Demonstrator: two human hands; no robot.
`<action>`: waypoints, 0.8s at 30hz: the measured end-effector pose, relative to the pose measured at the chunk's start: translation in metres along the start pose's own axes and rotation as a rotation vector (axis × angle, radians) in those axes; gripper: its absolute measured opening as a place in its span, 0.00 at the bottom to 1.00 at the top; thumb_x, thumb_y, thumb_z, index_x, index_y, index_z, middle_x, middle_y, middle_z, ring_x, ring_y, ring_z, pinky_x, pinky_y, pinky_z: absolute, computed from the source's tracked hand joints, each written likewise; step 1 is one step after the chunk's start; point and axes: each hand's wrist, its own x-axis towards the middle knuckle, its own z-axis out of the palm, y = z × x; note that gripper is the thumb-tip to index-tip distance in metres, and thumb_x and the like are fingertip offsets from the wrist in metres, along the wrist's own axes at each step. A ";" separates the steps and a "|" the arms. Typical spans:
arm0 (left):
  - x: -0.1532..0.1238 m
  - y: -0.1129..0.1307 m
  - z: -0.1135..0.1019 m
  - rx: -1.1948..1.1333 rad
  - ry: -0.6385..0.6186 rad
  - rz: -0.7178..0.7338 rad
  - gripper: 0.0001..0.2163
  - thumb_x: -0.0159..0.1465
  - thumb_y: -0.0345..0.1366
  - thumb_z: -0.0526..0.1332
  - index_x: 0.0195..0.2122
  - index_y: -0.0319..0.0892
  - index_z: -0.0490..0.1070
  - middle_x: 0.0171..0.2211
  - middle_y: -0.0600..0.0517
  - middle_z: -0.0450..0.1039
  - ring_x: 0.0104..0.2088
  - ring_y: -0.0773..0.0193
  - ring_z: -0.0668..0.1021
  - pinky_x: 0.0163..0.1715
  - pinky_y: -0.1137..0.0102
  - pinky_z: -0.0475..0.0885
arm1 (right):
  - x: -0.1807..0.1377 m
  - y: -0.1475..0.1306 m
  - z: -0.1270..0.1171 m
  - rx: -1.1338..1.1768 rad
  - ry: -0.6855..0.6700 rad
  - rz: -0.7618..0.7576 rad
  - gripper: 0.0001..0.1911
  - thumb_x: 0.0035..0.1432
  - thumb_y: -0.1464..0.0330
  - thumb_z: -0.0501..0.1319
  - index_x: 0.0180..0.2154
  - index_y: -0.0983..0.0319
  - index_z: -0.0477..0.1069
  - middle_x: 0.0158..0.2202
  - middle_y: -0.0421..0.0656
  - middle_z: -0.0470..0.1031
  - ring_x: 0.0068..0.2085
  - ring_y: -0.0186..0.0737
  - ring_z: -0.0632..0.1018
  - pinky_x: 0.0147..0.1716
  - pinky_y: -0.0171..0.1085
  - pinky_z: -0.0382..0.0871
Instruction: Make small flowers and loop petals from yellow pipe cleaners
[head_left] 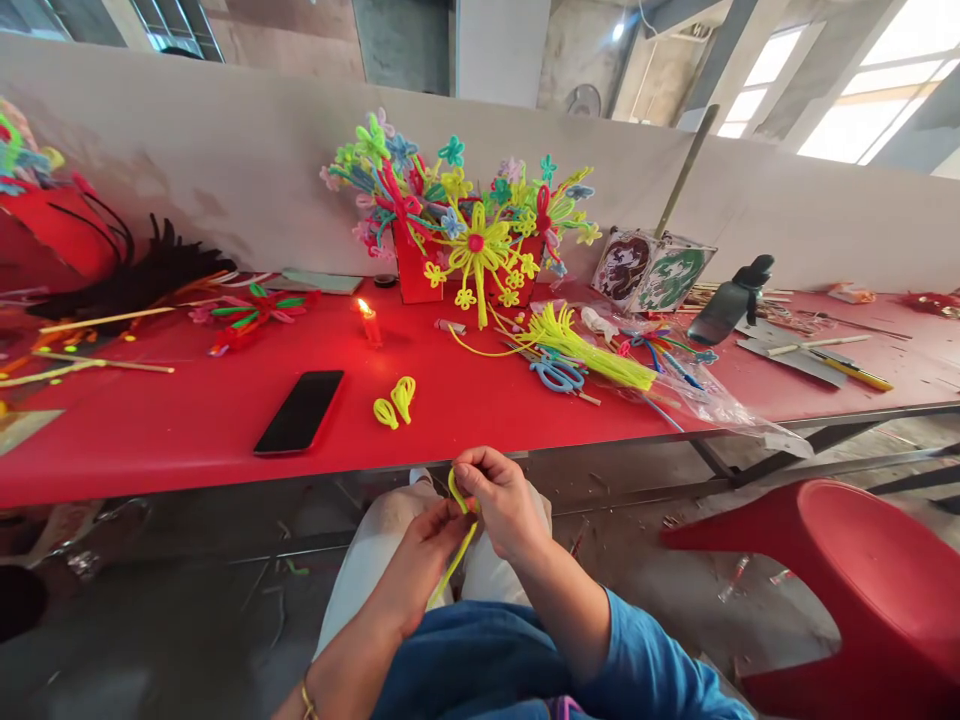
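My left hand [427, 545] and my right hand [499, 500] meet over my lap, just below the red table's edge [187, 470]. Both pinch a yellow pipe cleaner [455, 562]; its top is bent into a loop at my right fingers and its tail hangs down toward my knees. On the table in front lie two finished yellow loops [396, 400]. A black phone [300, 412] lies flat to their left.
A lit red candle [369, 322] stands mid-table. Behind it a red box holds a bouquet of pipe-cleaner flowers [465, 215]. Blue scissors [559, 375] and a yellow pipe-cleaner bundle [592, 350] lie to the right. A red stool [832, 590] stands at right.
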 end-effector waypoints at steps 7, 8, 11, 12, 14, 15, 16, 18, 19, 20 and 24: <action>0.001 -0.002 -0.004 0.062 -0.008 0.030 0.09 0.54 0.40 0.59 0.26 0.38 0.70 0.21 0.53 0.68 0.26 0.65 0.70 0.30 0.71 0.63 | 0.000 0.000 -0.001 0.142 0.000 0.081 0.11 0.43 0.64 0.64 0.25 0.64 0.66 0.18 0.35 0.64 0.20 0.27 0.64 0.18 0.27 0.56; 0.001 -0.002 -0.005 0.098 -0.014 0.031 0.10 0.54 0.40 0.59 0.24 0.38 0.71 0.21 0.53 0.69 0.26 0.64 0.70 0.30 0.71 0.63 | 0.001 -0.001 -0.001 0.146 0.003 0.080 0.11 0.42 0.64 0.65 0.25 0.64 0.66 0.18 0.35 0.64 0.20 0.27 0.64 0.18 0.27 0.56; -0.001 0.001 -0.006 0.190 -0.065 0.024 0.11 0.54 0.40 0.59 0.20 0.38 0.71 0.20 0.52 0.69 0.28 0.63 0.71 0.31 0.71 0.63 | 0.003 0.000 -0.004 0.143 -0.024 0.097 0.12 0.43 0.63 0.64 0.25 0.64 0.65 0.18 0.35 0.63 0.19 0.26 0.63 0.17 0.26 0.55; -0.001 0.001 -0.007 0.205 -0.079 0.021 0.12 0.54 0.40 0.59 0.19 0.38 0.71 0.20 0.53 0.70 0.29 0.62 0.71 0.32 0.71 0.63 | 0.004 0.001 -0.005 0.136 -0.041 0.101 0.12 0.43 0.63 0.64 0.25 0.63 0.65 0.18 0.35 0.63 0.19 0.26 0.63 0.17 0.26 0.55; -0.001 0.001 -0.009 0.191 -0.070 0.015 0.11 0.54 0.39 0.59 0.19 0.39 0.71 0.21 0.53 0.70 0.29 0.63 0.71 0.32 0.72 0.63 | 0.004 0.002 -0.008 0.106 -0.045 0.068 0.11 0.44 0.63 0.64 0.27 0.63 0.66 0.20 0.35 0.65 0.21 0.27 0.65 0.20 0.27 0.58; -0.001 0.001 -0.009 0.160 -0.050 0.009 0.10 0.53 0.39 0.59 0.20 0.39 0.72 0.21 0.53 0.71 0.29 0.64 0.71 0.32 0.72 0.63 | 0.004 0.002 -0.010 0.083 -0.028 0.037 0.11 0.45 0.63 0.64 0.28 0.63 0.67 0.22 0.36 0.66 0.23 0.28 0.66 0.23 0.28 0.60; -0.001 0.000 -0.011 0.121 -0.026 -0.003 0.09 0.53 0.39 0.60 0.22 0.39 0.72 0.22 0.53 0.71 0.28 0.64 0.71 0.31 0.72 0.63 | 0.003 0.003 -0.013 0.054 -0.005 0.003 0.11 0.46 0.63 0.63 0.30 0.62 0.68 0.24 0.37 0.67 0.25 0.29 0.68 0.26 0.29 0.61; 0.000 0.001 -0.013 0.036 0.012 -0.020 0.08 0.52 0.39 0.61 0.26 0.40 0.73 0.25 0.53 0.73 0.29 0.64 0.72 0.31 0.72 0.64 | 0.000 0.004 -0.017 -0.026 0.016 -0.039 0.11 0.48 0.62 0.61 0.32 0.62 0.69 0.28 0.38 0.69 0.29 0.30 0.69 0.30 0.30 0.62; 0.000 0.002 -0.015 0.002 0.027 -0.018 0.08 0.52 0.39 0.62 0.28 0.40 0.74 0.26 0.52 0.74 0.30 0.64 0.73 0.32 0.72 0.64 | -0.002 0.005 -0.019 -0.080 -0.002 -0.040 0.11 0.48 0.62 0.61 0.31 0.62 0.70 0.29 0.39 0.69 0.30 0.31 0.69 0.30 0.30 0.62; 0.001 0.003 -0.016 -0.022 0.044 -0.006 0.07 0.51 0.38 0.62 0.29 0.41 0.74 0.26 0.53 0.74 0.31 0.63 0.73 0.33 0.71 0.65 | -0.004 0.007 -0.021 -0.137 -0.029 -0.036 0.11 0.48 0.62 0.61 0.30 0.63 0.70 0.29 0.39 0.69 0.30 0.32 0.69 0.30 0.30 0.62; 0.002 0.009 -0.020 -0.096 0.141 0.062 0.06 0.50 0.36 0.64 0.30 0.42 0.75 0.25 0.54 0.75 0.33 0.62 0.74 0.35 0.71 0.66 | -0.014 0.014 -0.019 -0.213 -0.112 0.026 0.11 0.49 0.60 0.60 0.27 0.62 0.70 0.24 0.38 0.68 0.27 0.32 0.67 0.28 0.31 0.61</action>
